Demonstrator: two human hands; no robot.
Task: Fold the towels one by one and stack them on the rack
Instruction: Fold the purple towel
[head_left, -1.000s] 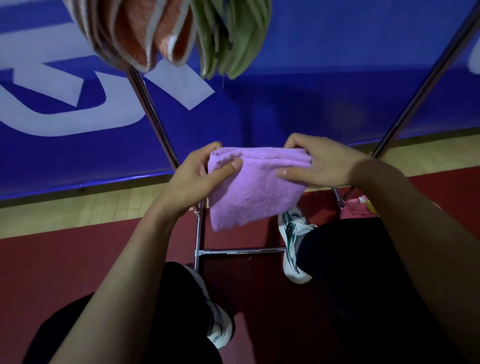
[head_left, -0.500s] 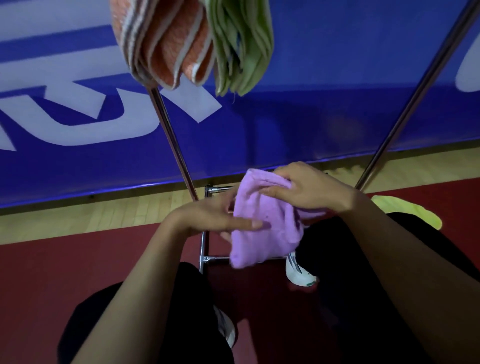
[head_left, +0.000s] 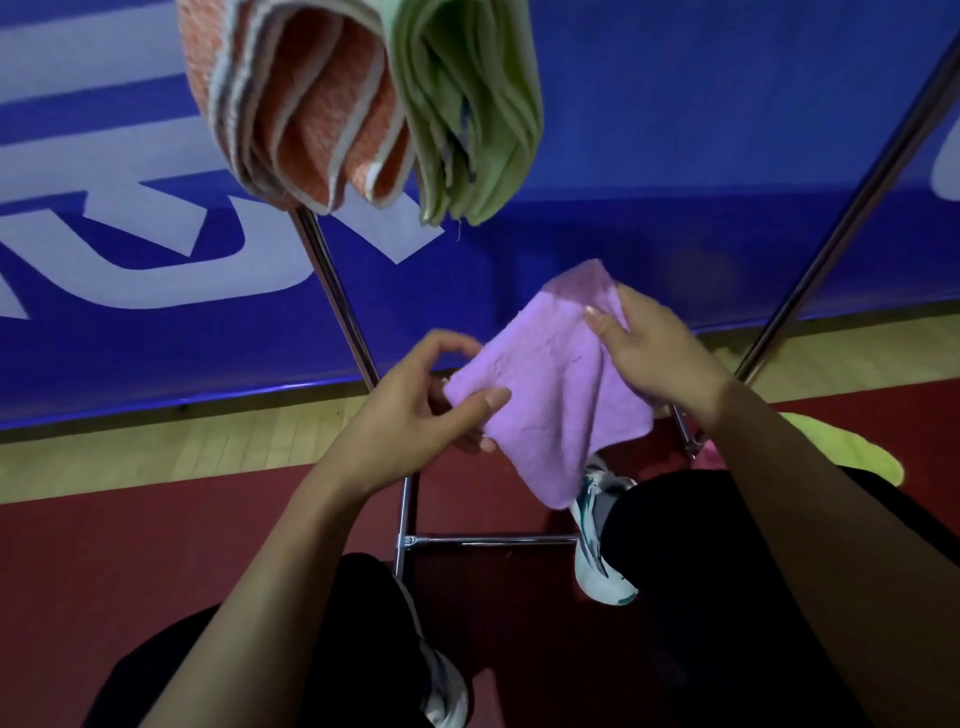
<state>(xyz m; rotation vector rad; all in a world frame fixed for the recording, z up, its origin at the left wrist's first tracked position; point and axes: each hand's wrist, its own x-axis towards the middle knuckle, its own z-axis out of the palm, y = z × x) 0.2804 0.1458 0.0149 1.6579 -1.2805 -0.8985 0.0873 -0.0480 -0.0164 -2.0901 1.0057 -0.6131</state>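
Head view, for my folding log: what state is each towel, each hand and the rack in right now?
Purple towel: folded, held in the air, not on the rack.
Left hand: pinches its left corner.
Right hand: grips its upper right edge.
Orange towel: folded, hanging on the rack.
Green towel: folded, hanging beside it.
Rack: standing.

Open air lies right of the folded green towel (head_left: 470, 104). A slanted steel rack pole (head_left: 340, 306) bars the space below it; another steel pole (head_left: 852, 208) bounds the far right.

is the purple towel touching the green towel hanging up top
Apart. In the head view, the purple towel, held by both hands, sits below the green towel, with a band of blue banner showing between them.
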